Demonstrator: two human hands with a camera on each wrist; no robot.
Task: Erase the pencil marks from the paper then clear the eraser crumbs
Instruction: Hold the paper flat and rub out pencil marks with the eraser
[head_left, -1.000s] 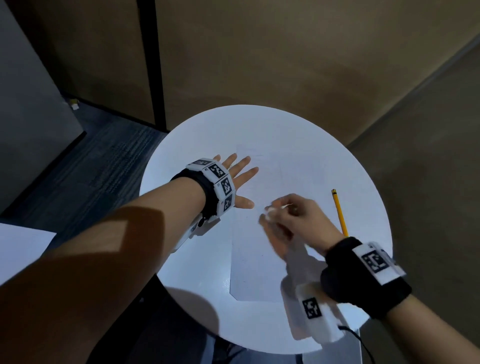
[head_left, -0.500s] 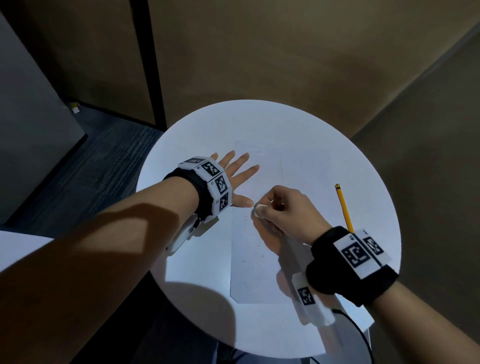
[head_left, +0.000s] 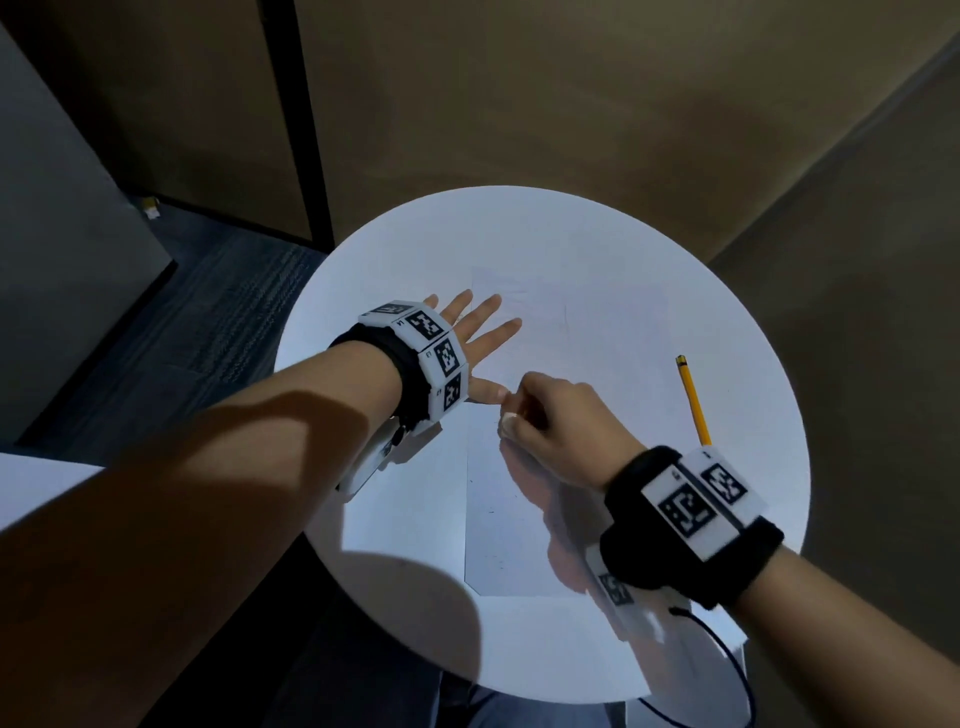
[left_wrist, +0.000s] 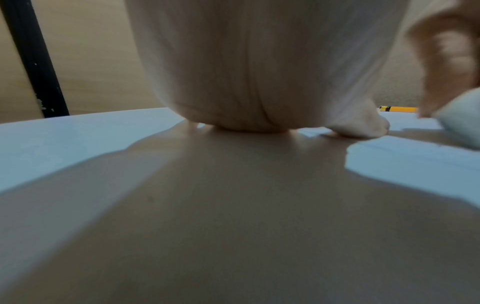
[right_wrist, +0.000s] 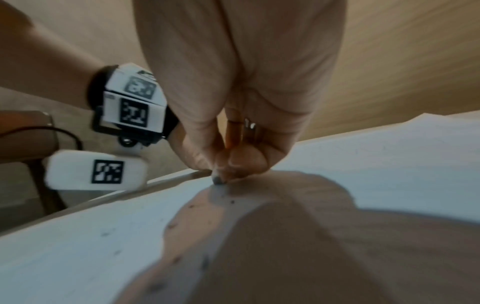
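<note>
White paper lies on the round white surface, its long axis running from six o'clock, nearest the person, up toward twelve. At about nine o'clock the left hand is pressed flat, fingers straight and spread, on the sheet's left margin, with its thumb pointing toward three o'clock. The right hand sits near the middle of the sheet just beside that thumb, its fingers curled into a tight pinch on a small white eraser. The right wrist view shows the eraser's greyed tip down on the paper. From the pinch, faint pencil marks show toward twelve o'clock, and dark crumbs are scattered toward six o'clock, along the near left part of the sheet. I judge the rubbing step to be under way, with the sweeping not yet started. The next stroke turns on the right hand being the nearer one to both the marks and the crumbs, while the left hand anchors the edge against sliding. A yellow pencil rests off the paper at three o'clock, well apart from the eraser. Its long axis runs roughly twelve to six, and the dark-banded eraser end points toward twelve o'clock.
</note>
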